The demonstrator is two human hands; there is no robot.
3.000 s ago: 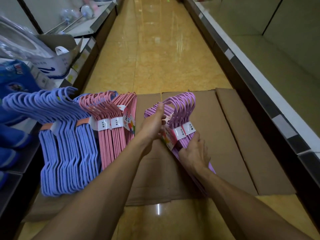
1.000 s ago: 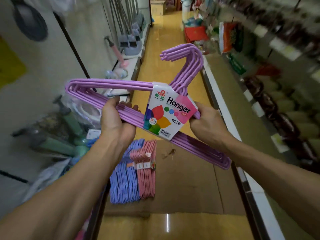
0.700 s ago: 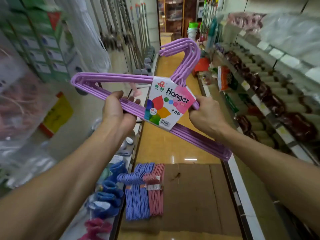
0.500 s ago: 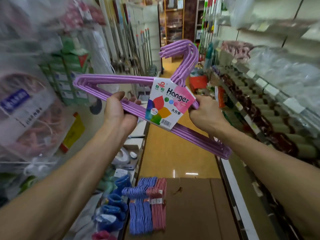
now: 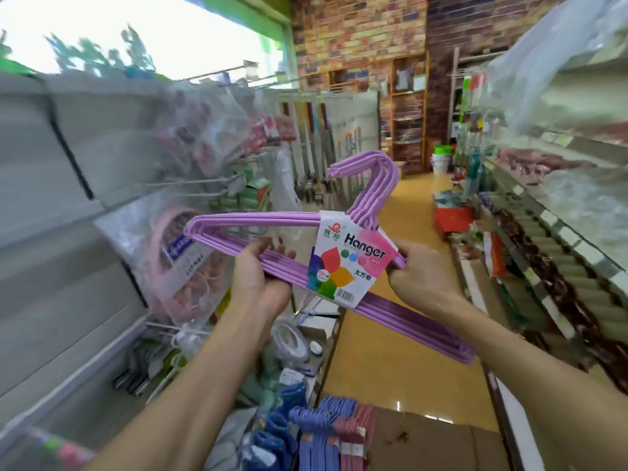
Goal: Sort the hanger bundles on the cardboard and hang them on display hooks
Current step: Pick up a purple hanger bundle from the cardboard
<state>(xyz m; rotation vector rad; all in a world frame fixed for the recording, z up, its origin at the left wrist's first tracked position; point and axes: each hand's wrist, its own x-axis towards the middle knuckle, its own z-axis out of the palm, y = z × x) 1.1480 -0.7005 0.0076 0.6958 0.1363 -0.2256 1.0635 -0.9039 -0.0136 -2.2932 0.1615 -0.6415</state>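
Both hands, left and right, grip purple hanger bundle mid-air, above cardboard. Suggest: level the hook tops, slide onto display hook squarely.

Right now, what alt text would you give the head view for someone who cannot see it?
Both hands hold up a purple hanger bundle with a "Hanger" label in a shop aisle: the left hand grips its lower bars, the right hand grips beside the label. Below, blue bundles and pink bundles lie on cardboard; wire display hooks jut from the left shelving.
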